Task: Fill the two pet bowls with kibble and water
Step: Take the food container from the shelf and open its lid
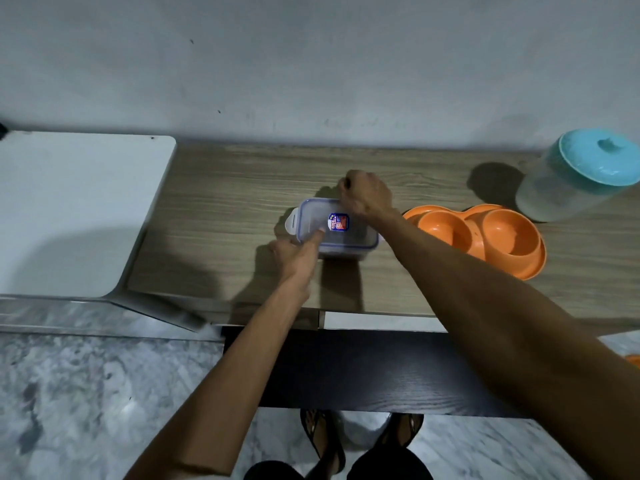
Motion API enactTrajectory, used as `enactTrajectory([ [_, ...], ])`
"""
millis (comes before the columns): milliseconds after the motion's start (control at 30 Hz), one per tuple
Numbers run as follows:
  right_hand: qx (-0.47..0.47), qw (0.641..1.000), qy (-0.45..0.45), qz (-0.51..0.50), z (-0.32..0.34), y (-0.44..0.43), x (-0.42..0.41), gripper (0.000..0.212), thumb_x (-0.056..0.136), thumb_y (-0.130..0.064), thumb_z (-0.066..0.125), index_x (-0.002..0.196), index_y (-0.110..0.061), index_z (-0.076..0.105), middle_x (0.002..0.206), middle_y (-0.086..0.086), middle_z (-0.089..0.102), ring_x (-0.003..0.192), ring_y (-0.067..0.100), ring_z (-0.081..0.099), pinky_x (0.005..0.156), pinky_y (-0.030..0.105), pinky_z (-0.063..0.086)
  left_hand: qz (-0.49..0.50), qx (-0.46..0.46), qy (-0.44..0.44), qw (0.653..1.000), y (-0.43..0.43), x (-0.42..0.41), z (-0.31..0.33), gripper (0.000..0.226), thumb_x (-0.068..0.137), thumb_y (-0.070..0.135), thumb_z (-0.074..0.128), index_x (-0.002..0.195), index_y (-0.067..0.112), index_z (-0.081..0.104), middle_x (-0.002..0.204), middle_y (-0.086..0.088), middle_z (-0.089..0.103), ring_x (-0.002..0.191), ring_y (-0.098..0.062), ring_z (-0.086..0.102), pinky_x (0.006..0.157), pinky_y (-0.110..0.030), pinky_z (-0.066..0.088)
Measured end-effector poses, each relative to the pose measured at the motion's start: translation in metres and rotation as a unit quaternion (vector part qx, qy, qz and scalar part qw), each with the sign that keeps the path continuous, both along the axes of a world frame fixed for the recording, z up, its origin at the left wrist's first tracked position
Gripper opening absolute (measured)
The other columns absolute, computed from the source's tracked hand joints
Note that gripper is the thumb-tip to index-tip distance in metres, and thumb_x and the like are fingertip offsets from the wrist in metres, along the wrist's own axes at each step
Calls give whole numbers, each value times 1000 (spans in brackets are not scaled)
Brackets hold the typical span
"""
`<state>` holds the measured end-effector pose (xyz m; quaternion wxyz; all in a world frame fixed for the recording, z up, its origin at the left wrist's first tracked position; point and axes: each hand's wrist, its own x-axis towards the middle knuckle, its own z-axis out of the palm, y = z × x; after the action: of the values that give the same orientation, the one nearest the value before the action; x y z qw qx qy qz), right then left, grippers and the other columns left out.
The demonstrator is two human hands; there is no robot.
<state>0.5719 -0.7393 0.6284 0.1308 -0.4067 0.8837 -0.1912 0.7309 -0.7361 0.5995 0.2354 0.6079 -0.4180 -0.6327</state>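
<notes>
The clip-lid container (337, 227) lies on the surface, long axis left to right — left hand (294, 252) presses its near-left corner, right hand (367, 195) closed on the far-right clip; orange bowls (485, 233) sit just right

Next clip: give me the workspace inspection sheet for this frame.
Surface: wood-grain counter, mostly bare.
Job's things: lidded clear container, left clip flipped out; orange double bowl, both wells look empty; jug with teal lid by the wall.
Clutter: nothing seen.
Grippers: left hand steadies the container's near corner; right hand works its far edge.
Cables: nothing seen.
Surroundings: white appliance top, grey wall, marble floor.
</notes>
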Motion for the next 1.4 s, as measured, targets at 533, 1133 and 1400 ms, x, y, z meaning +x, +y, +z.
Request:
enactTrajectory([
  [533, 137, 988, -5, 67, -5, -30, 6, 54, 96, -48, 33, 122, -12, 64, 132, 18, 61, 119, 34, 57, 92, 39, 41, 137, 124, 156, 970, 14, -24, -12, 57, 81, 9, 76, 129, 8, 47, 118, -11, 66, 89, -22, 66, 69, -39, 59],
  [1133, -46, 993, -64, -90, 0, 37, -7, 45, 94, -40, 49, 121, -3, 53, 129, 23, 54, 120, 42, 53, 93, 43, 43, 79, 79, 145, 983, 27, -20, 6, 52, 94, 14, 61, 141, 25, 40, 122, -1, 61, 91, -21, 62, 68, -31, 50],
  [1400, -27, 958, -228, -174, -2, 79, -3, 37, 82, -30, 62, 89, 5, 69, 80, 19, 65, 80, 36, 65, 63, 39, 48, -12, 77, 108, 991, 25, 4, 20, 30, 94, 39, 58, 120, 26, 54, 117, -6, 65, 99, -24, 63, 72, -33, 47],
])
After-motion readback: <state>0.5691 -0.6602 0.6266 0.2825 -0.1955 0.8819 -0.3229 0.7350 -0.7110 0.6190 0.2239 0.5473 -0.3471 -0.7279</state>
